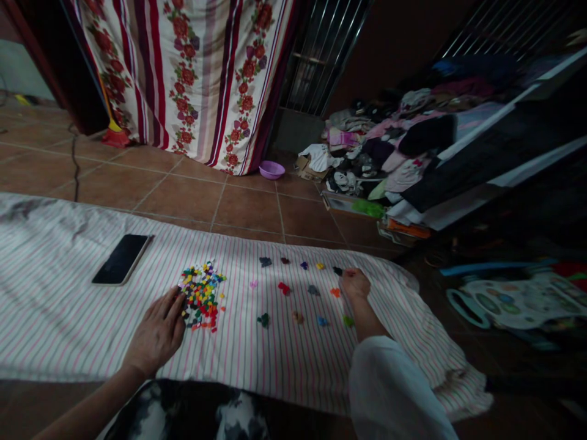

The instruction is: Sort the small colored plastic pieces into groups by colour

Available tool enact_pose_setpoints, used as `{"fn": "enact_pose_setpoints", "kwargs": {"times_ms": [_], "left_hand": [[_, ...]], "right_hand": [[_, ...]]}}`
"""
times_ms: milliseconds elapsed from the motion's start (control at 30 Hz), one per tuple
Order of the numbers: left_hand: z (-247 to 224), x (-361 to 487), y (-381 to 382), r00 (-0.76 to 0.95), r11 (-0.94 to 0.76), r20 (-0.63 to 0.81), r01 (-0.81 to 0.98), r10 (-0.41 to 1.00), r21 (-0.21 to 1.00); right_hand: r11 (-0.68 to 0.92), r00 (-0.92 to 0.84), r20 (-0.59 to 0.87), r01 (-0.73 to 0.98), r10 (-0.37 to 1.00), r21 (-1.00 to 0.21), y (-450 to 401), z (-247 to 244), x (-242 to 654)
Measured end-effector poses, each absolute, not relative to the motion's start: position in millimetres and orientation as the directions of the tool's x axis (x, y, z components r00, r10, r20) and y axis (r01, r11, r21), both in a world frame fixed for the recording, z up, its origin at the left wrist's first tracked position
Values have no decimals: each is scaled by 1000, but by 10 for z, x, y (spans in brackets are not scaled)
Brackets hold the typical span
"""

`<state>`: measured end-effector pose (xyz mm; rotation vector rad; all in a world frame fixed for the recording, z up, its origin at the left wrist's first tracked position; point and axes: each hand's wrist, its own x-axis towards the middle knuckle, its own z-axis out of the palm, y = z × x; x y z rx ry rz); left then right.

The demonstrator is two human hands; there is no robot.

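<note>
A mixed heap of small coloured pieces point(204, 296) lies on the striped cloth point(238, 360). My left hand point(158, 330) rests flat at the heap's left edge, fingers stretched out and touching the nearest pieces. To the right, the pieces sit in small single-colour piles in three rows, among them a red pile point(284, 288), a grey pile point(313, 290) and a blue pile point(322, 321). My right hand point(356, 283) is at the far right of the back row, fingers pinched together beside a black pile point(338, 271). An orange pile point(335, 293) lies just below it. Whatever the fingertips hold is too small to make out.
A phone point(123, 260) lies on the cloth at the left. Beyond are the tiled floor point(247, 205), a purple basin point(272, 170), a floral curtain point(202, 73), a red broom point(115, 135) and heaped clothes point(385, 137). Colourful plastic things point(509, 299) stand at right.
</note>
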<state>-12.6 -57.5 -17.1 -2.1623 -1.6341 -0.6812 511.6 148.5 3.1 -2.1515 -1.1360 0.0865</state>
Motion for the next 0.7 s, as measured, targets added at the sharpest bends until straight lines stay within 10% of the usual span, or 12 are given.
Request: {"fn": "enact_pose_setpoints", "kwargs": {"times_ms": [700], "left_hand": [[-205, -125, -579, 185, -261, 545, 963, 818, 64]], "right_hand": [[-284, 540, 236, 707, 808, -648, 1397, 61, 5079]]}}
